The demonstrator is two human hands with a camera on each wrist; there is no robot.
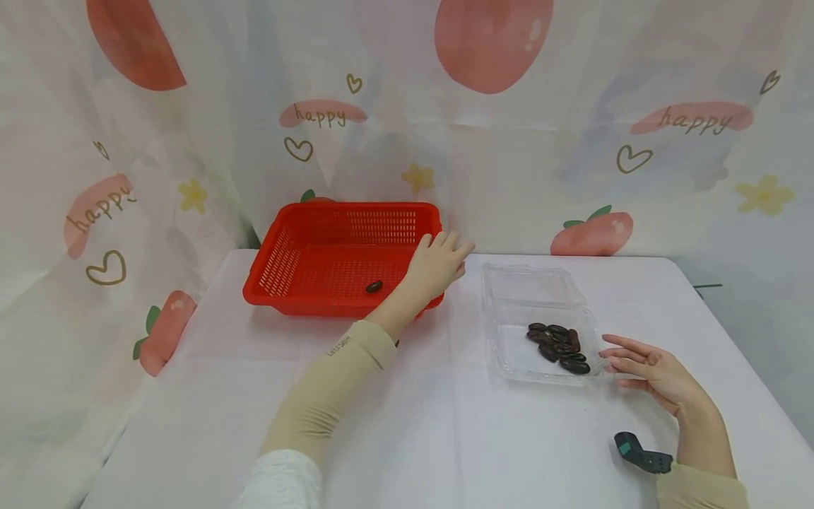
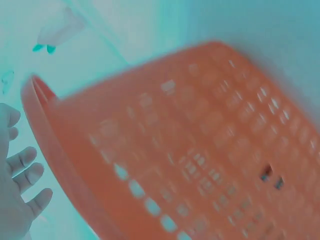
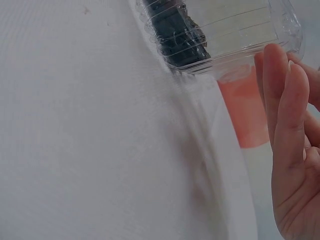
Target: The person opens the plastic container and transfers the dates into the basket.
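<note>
A red mesh basket (image 1: pixel 356 208) stands at the back of the white table, and one dark oval piece (image 1: pixel 374 286) lies on its floor. My left hand (image 1: pixel 445 256) hovers at the basket's right rim, fingers spread and holding nothing. In the left wrist view the basket (image 2: pixel 200 150) fills the frame and the left hand (image 2: pixel 22 175) shows at the lower left. A clear plastic container (image 1: pixel 509 353) to the right holds several dark pieces (image 1: pixel 559 346). My right hand (image 1: pixel 626 360) touches its right edge with straight fingers. The right wrist view shows the right hand (image 3: pixel 287 140) beside the container (image 3: pixel 245 30).
The table (image 1: pixel 445 438) wears a white cloth. A curtain (image 1: pixel 540 141) printed with peaches and hearts hangs close behind and to the left. A small dark device (image 1: pixel 642 456) sits by my right wrist. The container's open lid (image 1: pixel 528 283) lies behind it.
</note>
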